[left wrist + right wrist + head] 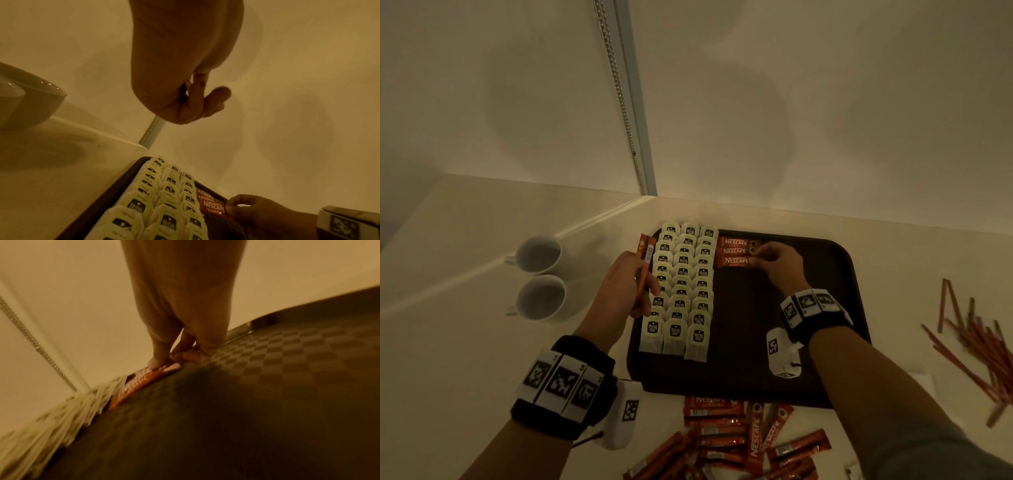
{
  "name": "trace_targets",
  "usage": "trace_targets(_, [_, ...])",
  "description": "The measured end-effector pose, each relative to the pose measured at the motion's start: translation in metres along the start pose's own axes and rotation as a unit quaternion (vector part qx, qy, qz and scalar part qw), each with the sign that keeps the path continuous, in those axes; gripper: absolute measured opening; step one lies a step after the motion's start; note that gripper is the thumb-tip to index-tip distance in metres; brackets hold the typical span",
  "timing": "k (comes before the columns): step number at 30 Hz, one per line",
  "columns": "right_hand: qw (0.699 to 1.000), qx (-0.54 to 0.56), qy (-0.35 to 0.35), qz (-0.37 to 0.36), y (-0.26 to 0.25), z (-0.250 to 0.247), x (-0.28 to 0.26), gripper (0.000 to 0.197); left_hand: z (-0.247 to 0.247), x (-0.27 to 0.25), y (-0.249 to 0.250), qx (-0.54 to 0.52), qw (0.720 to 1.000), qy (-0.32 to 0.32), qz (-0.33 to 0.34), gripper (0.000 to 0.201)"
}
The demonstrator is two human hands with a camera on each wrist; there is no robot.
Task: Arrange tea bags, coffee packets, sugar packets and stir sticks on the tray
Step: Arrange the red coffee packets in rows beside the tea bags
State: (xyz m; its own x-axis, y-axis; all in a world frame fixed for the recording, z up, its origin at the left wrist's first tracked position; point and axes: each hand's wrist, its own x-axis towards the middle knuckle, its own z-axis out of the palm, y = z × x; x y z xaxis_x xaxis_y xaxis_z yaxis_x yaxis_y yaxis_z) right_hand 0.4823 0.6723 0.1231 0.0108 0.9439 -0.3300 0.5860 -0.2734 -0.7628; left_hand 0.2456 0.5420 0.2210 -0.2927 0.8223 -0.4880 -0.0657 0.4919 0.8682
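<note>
A: Biggest thing first?

B: The dark tray (839, 329) on the pale counter (465, 342). Along its 9 o'clock side lie 3 columns of tea bags (681, 291), overlapping from the 12 o'clock rim toward 6.

A: And the cups?

B: 2 white cups (541, 277) stand on the counter at 9 o'clock from the tray, just beside each other.

A: Loose supplies?

B: A heap of coffee packets (736, 442) lies off the tray at 6 o'clock; red stir sticks (976, 346) are scattered at 3 o'clock.

A: Coffee on the tray?

B: 3 Nescafe packets (736, 251) are stacked in a row at 12 o'clock, touching the tea bags.

A: The hands?

B: The right hand (780, 267) pinches the end of the nearest of those 3, thumb and fingertips pressing it to the tray. The left hand (626, 284) grips a bunch of upright coffee sticks (645, 260) over the tray's 9 o'clock edge.
</note>
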Motion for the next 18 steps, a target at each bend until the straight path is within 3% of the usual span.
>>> trace_targets(8, [0.997, -0.006, 0.070, -0.025, 0.006, 0.014, 0.011, 0.017, -0.008, 0.002, -0.003, 0.018, 0.999, 0.000, 0.031, 0.019])
trace_targets(18, [0.994, -0.034, 0.084, -0.066, 0.011, 0.018, 0.021, 0.014, -0.005, 0.004, -0.008, 0.025, 0.999, -0.022, 0.029, 0.020])
